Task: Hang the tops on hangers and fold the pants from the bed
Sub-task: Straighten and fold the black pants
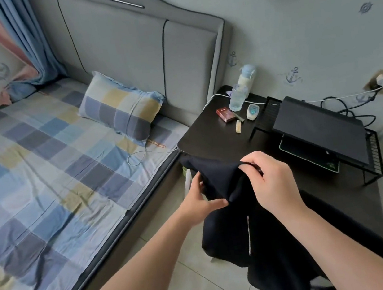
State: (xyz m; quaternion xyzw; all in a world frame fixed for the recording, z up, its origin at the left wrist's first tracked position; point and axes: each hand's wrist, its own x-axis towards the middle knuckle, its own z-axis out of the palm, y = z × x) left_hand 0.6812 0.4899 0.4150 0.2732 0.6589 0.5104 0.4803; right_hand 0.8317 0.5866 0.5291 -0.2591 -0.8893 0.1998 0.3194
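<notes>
1. The dark pants (233,213) are held up in the air, just near of the black side table (209,139) and right of the bed. Part of the cloth drapes onto the table's near-left corner. Two legs seem to hang towards the tiled floor (193,281), with a narrow gap between them.
2. The left hand (197,199) has its fingers curled into the cloth at the left side, thumb lying across the front. The right hand (268,178) pinches an upper edge, probably the waistband, between thumb and bent fingers. Both hands hold cloth and nothing else.
3. The step in hand looks like finding the waistband and squaring it before the first fold. The fabric is bunched between the hands, so each hand should work out to a waist corner and draw the band taut.
4. A short shake would then let the legs drop straight. One leg can be laid over the other, seams matched, before folding upward.
5. The hems hang close to the floor, so the pants are best lifted or laid down soon.
6. The far half of the table carries a red packet (225,114), a clear bottle (237,99), a lighter (239,127) and a dark laptop on a wire stand (320,130). A sweeping leg could knock the small things over.
7. The checked bed (39,167) on the left is the broader surface for folding. A pillow (122,111) and a white cable (137,156) lie at its far end, by the headboard.
</notes>
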